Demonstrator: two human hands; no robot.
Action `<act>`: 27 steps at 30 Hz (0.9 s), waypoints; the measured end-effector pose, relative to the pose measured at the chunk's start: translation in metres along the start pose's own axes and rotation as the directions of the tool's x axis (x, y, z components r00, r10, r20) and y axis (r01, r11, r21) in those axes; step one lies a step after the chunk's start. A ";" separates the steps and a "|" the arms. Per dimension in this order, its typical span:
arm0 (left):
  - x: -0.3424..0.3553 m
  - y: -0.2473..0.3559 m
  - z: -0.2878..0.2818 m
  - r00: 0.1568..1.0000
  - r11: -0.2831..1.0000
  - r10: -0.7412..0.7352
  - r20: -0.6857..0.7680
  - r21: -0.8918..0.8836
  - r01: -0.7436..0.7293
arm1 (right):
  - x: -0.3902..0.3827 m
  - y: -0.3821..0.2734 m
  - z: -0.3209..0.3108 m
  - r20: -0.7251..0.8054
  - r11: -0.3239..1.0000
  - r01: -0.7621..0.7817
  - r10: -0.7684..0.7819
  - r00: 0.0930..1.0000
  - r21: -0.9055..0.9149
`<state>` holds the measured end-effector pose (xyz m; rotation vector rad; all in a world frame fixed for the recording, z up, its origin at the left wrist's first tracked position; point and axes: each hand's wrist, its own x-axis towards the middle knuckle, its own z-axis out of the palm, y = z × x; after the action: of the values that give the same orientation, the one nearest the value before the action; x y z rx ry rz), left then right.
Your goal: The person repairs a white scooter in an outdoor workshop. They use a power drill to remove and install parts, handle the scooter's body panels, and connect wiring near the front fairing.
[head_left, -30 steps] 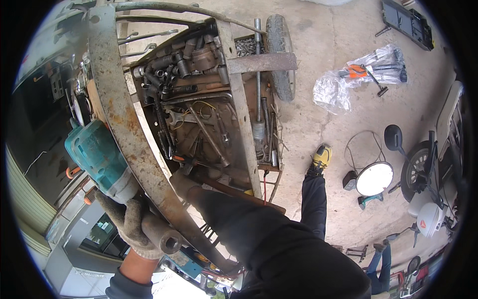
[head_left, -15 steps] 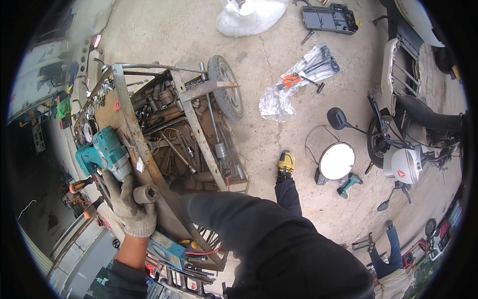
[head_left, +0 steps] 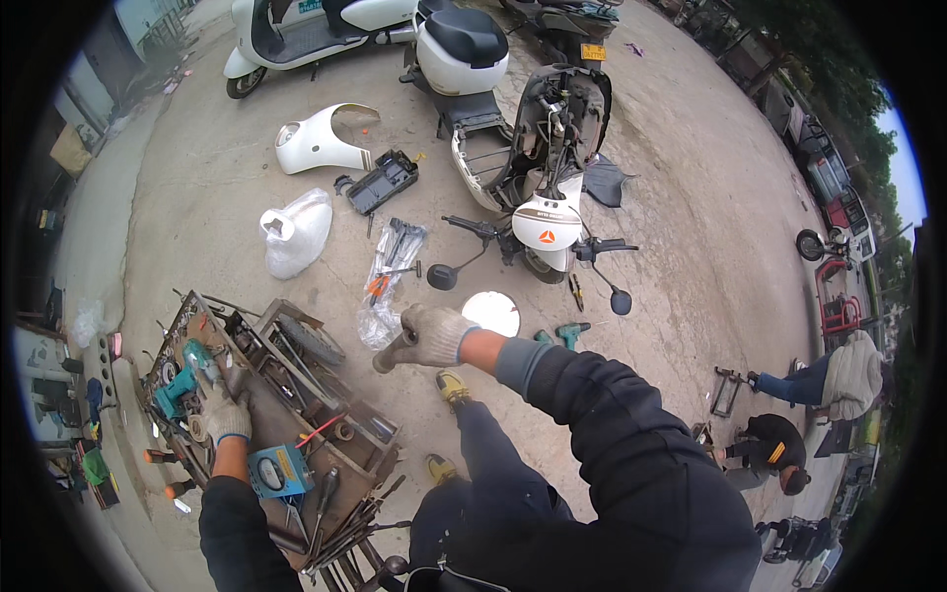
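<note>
My left hand (head_left: 227, 418), in a knit glove, is over the cart at lower left, beside the nose of a teal power wrench (head_left: 176, 393). A dull brown socket (head_left: 237, 379) shows at its fingers, small and partly covered. My right hand (head_left: 438, 335), gloved too, is raised over the floor right of the cart. Its fingers are wrapped round a thick brown metal cylinder (head_left: 391, 357), which looks like a large socket with its end pointing down and left.
The metal cart (head_left: 340, 419) carries a blue box (head_left: 279, 472) and several hand tools. Beyond it lie plastic-wrapped parts (head_left: 395, 266), a round white-topped object (head_left: 491, 314) and a green drill (head_left: 568, 333). A partly stripped white scooter (head_left: 547, 222) stands ahead. Two people (head_left: 774, 444) are at the right.
The view has swung right and up, so the cart now appears smaller and lower left. My right hand has come into sight with the brown cylinder. My left hand stays by the power wrench.
</note>
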<state>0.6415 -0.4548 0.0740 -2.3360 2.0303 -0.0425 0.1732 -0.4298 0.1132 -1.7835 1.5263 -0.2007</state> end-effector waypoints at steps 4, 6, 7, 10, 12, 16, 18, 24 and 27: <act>-0.017 -0.001 -0.029 0.997 0.999 -0.052 -0.058 -0.005 0.052 | -0.216 0.080 -0.058 -0.451 0.882 -0.409 0.471 0.758 0.233; -0.024 0.003 -0.055 0.987 0.995 -0.050 -0.155 -0.098 0.035 | -0.328 0.116 -0.055 -0.553 0.741 -0.560 0.661 0.508 0.371; -0.029 0.010 -0.066 0.975 0.990 -0.071 -0.212 -0.133 0.043 | -0.384 0.131 -0.047 -0.571 0.667 -0.594 0.726 0.383 0.450; -0.059 0.035 -0.085 0.897 0.965 -0.136 -0.421 -0.263 0.023 | -0.514 0.168 0.000 -0.502 0.431 -0.532 0.865 0.012 0.729; -0.082 0.064 -0.086 0.959 0.887 -0.197 -0.205 -0.453 0.086 | -0.571 0.182 0.042 -0.400 0.351 -0.258 0.900 -0.172 0.900; -0.158 0.176 -0.047 0.948 0.202 -0.177 0.265 -0.933 0.299 | -0.643 0.200 0.099 -0.148 0.142 -0.043 0.932 -0.330 0.989; -0.205 0.244 -0.021 0.857 -0.078 -0.087 0.507 -0.862 0.502 | -0.671 0.214 0.112 -0.089 0.123 0.080 0.935 -0.342 0.989; -0.316 0.395 0.041 0.546 -0.148 -0.056 0.836 -0.547 0.824 | -0.770 0.290 0.097 -0.146 0.197 0.119 0.928 -0.343 0.973; -0.328 0.424 0.061 0.474 0.043 -0.032 0.880 -0.473 0.880 | -0.815 0.324 0.073 -0.148 0.245 0.210 0.909 -0.390 0.946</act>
<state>0.1796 -0.1884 -0.0062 -2.6341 0.4878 2.3128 -0.2582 0.3367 0.1427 0.6791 2.3873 -1.7640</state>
